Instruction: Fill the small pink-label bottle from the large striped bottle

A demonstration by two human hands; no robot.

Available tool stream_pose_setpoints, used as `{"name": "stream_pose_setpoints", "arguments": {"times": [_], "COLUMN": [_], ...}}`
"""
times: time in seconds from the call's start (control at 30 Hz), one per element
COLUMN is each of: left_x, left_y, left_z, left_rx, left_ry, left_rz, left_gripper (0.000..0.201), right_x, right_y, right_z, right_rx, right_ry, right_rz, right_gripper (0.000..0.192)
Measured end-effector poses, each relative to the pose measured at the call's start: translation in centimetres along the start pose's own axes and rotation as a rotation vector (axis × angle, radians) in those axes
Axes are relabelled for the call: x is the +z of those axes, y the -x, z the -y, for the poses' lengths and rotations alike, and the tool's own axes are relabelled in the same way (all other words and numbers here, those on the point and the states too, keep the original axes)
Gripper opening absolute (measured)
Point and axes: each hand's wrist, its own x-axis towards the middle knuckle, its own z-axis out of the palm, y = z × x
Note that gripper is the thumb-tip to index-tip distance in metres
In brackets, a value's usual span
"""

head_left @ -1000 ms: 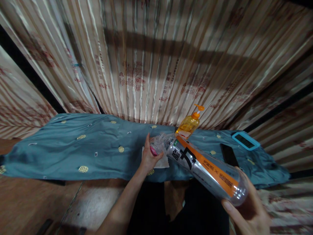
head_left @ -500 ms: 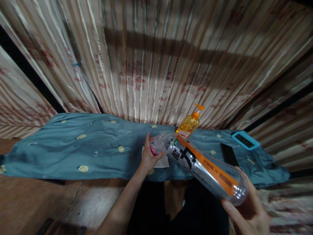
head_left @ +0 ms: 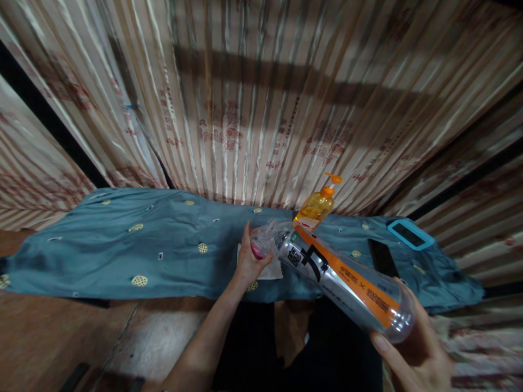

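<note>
A large clear drink bottle with a silver and orange label is held tilted, its base low on the right. My right hand is closed round that base, thumb in front. At the bottle's upper left end is a clear plastic piece with a pink part. My left hand wraps round this piece from the left. Whether it is the bottle's own neck and cap or a separate container, I cannot tell. Beneath the left hand, a white paper or cloth lies on the table.
A yellow pump bottle with an orange pump stands behind the drink bottle. To the right lie a black phone and a blue-framed device. A teal patterned cloth covers the narrow table. Pleated curtains hang behind.
</note>
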Motion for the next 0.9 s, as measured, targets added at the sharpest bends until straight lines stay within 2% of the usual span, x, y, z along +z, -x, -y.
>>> {"name": "stream_pose_setpoints", "arguments": {"times": [0.27,0.37,0.6,0.9], "left_x": [0.1,0.0,-0.1,0.0], "left_y": [-0.1,0.0,0.0,0.0], "left_z": [-0.3,-0.5,-0.5,-0.2], "left_rx": [0.012,0.012,-0.001,-0.001], "left_ry": [-0.018,-0.009,-0.017,-0.011], "left_rz": [0.009,0.006,-0.001,-0.009], "left_gripper": [0.12,0.119,0.12,0.121], "right_x": [-0.8,-0.6,-0.4,-1.1], "right_y": [-0.5,-0.5,-0.2,-0.8], "right_z": [-1.8,-1.6,-1.0,-3.1], "right_rx": [-0.05,-0.077,-0.024,-0.109], "right_ry": [0.003,0.0,-0.003,0.015], "right_rz": [0.007,-0.007,-0.006,0.012], "right_gripper": [0.103,0.101,0.102,0.104]}}
